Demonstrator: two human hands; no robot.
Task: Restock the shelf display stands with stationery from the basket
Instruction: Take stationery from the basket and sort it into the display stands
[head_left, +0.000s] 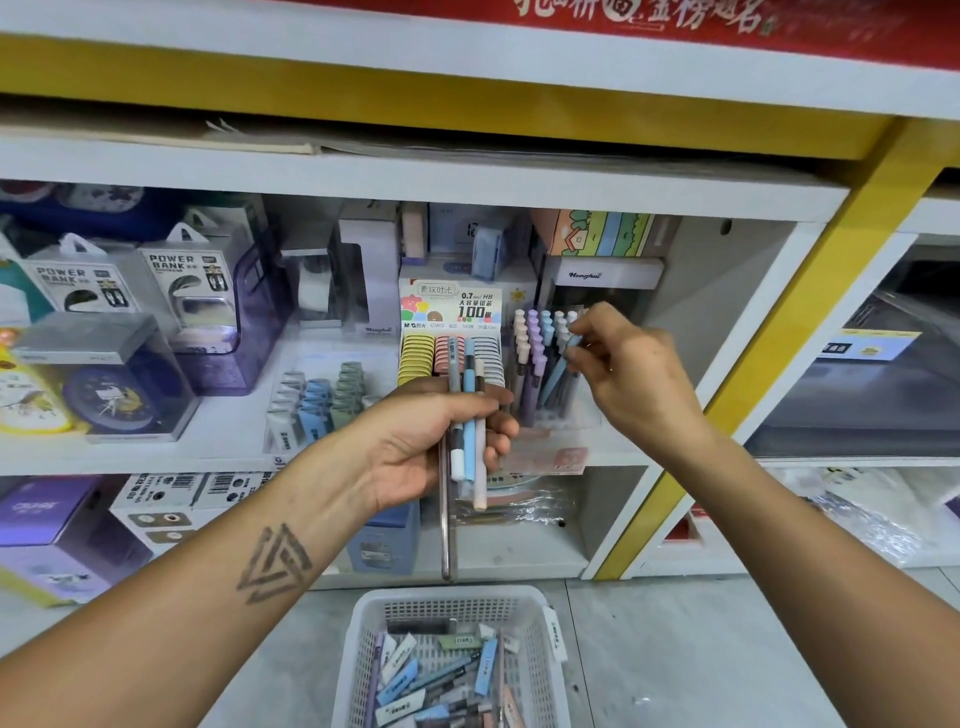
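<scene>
Your left hand (441, 436) has its grip clenched round a small bunch of slim pastel pens (467, 415), blue, grey and pinkish, held upright in front of the shelf. Your right hand (618, 353) pinches a light blue pen (558, 371) by its upper end and is setting it into the clear plastic pen stand (550, 400) on the white shelf (613, 447), among the lilac, blue and white-capped pens already standing there.

Status: restocking is under way, not complete. The pen stand looks well filled, though whether it has room for the whole bunch in your left hand cannot be judged from here.

Outstanding: the pens in your left hand are yet to be placed. The white perforated plastic basket (363, 649) on the floor below holds a good deal of stock: further pens and small flat packets in blue, white and green. These appear to belong with the similar packets in the stand (311, 405) to the left.
</scene>
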